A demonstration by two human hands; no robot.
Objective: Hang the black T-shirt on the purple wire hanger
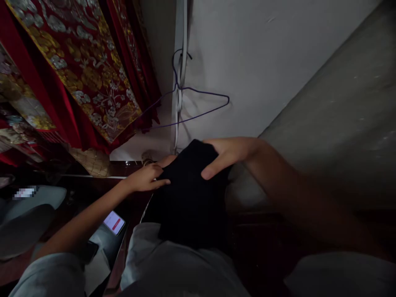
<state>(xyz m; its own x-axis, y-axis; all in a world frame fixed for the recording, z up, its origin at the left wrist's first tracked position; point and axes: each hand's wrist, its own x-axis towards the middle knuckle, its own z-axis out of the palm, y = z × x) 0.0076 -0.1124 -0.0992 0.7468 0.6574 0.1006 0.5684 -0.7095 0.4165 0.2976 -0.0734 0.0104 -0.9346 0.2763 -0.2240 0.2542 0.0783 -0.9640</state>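
A black garment (188, 194) hangs in front of my body, held up between both hands. My left hand (148, 177) pinches its left upper edge, fingers closed on the cloth. At the garment's top right corner, my right hand (229, 154) is wrapped over it with the fingers curled over the front. A thin purple wire hanger (198, 103) hangs on the white wall just above the garment, touching neither hand.
A red curtain with gold and silver flowers (83, 70) fills the upper left. White cables (179, 82) run down the wall corner. A phone with a lit screen (114, 222) lies low on the left. A grey surface (340, 111) slopes on the right.
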